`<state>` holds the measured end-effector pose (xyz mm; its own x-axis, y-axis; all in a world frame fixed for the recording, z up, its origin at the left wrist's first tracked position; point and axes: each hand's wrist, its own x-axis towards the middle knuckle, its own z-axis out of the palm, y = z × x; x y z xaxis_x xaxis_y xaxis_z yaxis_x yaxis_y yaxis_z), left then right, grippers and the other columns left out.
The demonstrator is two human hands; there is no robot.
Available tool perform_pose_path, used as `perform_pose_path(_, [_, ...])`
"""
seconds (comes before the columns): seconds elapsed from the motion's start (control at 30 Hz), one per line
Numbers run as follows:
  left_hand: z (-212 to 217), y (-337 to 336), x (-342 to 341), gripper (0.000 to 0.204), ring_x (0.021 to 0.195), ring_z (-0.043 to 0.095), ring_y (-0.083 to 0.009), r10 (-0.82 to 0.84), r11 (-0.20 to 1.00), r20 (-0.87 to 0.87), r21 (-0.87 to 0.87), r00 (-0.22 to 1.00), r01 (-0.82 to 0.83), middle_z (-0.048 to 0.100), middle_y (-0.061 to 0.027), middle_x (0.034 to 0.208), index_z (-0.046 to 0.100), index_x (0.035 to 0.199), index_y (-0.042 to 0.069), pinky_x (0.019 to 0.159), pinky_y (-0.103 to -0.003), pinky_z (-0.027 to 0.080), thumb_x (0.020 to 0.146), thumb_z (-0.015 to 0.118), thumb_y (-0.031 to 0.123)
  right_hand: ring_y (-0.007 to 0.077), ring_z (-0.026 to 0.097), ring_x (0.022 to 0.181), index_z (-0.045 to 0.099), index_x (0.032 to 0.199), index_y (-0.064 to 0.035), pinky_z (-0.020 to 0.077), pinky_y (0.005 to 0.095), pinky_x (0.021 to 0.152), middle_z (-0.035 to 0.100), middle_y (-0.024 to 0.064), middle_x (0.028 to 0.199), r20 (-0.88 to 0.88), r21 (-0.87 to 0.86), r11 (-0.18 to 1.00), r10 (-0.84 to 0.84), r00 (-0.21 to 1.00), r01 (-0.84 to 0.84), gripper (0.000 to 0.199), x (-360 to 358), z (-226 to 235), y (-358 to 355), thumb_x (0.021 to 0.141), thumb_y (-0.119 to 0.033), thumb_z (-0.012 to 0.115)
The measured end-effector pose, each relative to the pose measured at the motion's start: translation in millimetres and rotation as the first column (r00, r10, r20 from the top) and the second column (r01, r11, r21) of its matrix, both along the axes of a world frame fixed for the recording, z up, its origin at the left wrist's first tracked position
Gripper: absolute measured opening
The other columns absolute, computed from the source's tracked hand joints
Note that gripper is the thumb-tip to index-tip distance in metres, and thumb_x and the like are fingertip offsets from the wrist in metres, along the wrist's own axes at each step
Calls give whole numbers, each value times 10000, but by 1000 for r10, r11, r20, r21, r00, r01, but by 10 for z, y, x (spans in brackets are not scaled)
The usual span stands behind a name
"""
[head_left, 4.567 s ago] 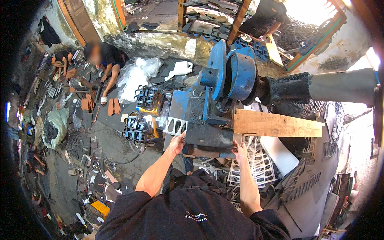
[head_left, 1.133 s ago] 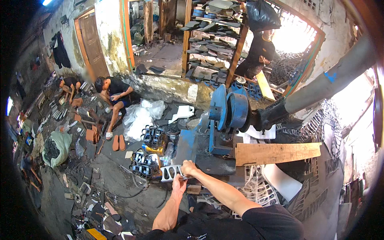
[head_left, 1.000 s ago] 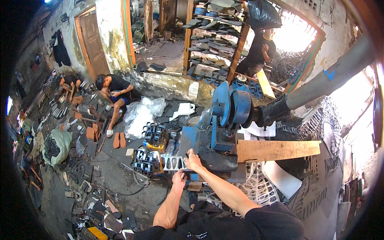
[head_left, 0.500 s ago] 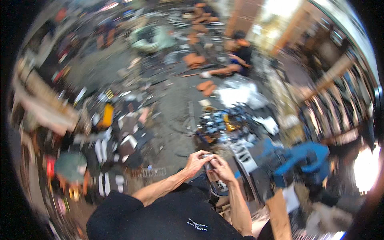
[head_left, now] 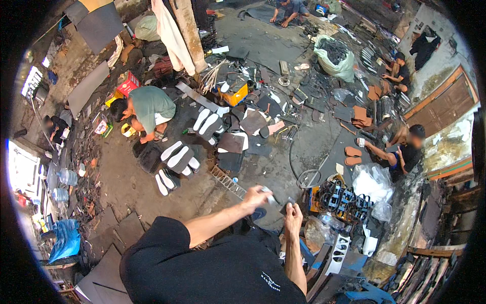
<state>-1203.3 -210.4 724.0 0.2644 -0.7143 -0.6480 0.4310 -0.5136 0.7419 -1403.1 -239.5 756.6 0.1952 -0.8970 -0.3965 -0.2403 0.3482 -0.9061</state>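
Head view looks down on a cluttered workshop floor. The person's left hand (head_left: pixel 257 196) and right hand (head_left: pixel 293 215) are raised side by side over the floor, close together. The left hand's fingers are curled together, pinching a small pale grey piece (head_left: pixel 269 196) that sticks out toward the right hand; what kind of piece it is cannot be told. The right hand's fingers are closed around a small dark piece (head_left: pixel 286 203) at its fingertips, just beside the grey one; whether the two pieces touch cannot be told.

Taking the stack of black sandal straps (head_left: pixel 346 198) as landmark: the hands are just to its left, a clear plastic bag (head_left: pixel 373 181) lies just beyond it to the right, and a seated person in a black shirt (head_left: pixel 405 152) sits further beyond it, by two brown soles (head_left: pixel 353 156). Well to the left of the stack, a crouching person in a green shirt (head_left: pixel 147 105) works near rows of white-and-black soles (head_left: pixel 177 156). A blue bag (head_left: pixel 65 239) lies far to the left.
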Motion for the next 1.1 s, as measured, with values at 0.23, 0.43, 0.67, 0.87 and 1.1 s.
perform_pose_path(0.23, [-144, -703, 2694, 840, 1068, 635, -385, 705, 706, -91, -10, 704, -708, 554, -199, 1360, 439, 1469, -30, 857, -479, 596, 844, 852, 350, 115, 586, 909, 497, 1409, -83, 551, 301, 767, 613, 38, 1092, 310, 195, 960, -257, 915, 203, 517, -989, 159, 210, 965, -205, 731])
perform_pose_path(0.43, [-1006, -1232, 877, 316, 800, 689, -326, 152, 988, -355, 28, 922, -152, 671, -176, 888, 602, 1069, 7, 759, -488, 611, 978, 669, 302, 242, 652, 965, 472, 1403, -99, 576, 342, 870, 626, 190, 1217, 601, 434, 800, -600, 529, 414, 525, -1523, 433, 830, 916, 33, 620])
perform_pose_path(0.67, [-639, -244, -2643, 404, 1022, 679, -251, -770, 352, -576, -26, 274, 936, 659, -99, 1090, 609, 1207, 58, 933, -387, 577, 957, 732, 350, 214, 620, 1030, 537, 1327, -63, 483, 311, 923, 619, 96, 1181, 650, 393, 604, -716, 255, 693, 463, -1912, 477, 1843, 893, -57, 700])
perform_pose_path(0.87, [-633, 14, -4115, 474, 728, 672, -221, -778, 435, -465, 85, 422, 896, 631, -89, 824, 596, 1097, 61, 655, -384, 612, 902, 774, 455, 153, 528, 1151, 494, 1363, -66, 444, 306, 998, 535, 62, 1303, 375, 67, 245, -904, 203, 967, 643, -2006, 601, 2573, 818, -91, 834])
perform_pose_path(1.1, [-755, -250, -4230, 411, 752, 640, -211, -683, 459, -497, 277, 535, 844, 649, -88, 910, 601, 1135, 91, 719, -397, 566, 923, 737, 415, 209, 560, 1223, 437, 1445, -88, 460, 348, 1049, 537, 114, 1365, 219, -6, 298, -931, 292, 954, 812, -2088, 855, 2468, 728, -8, 810])
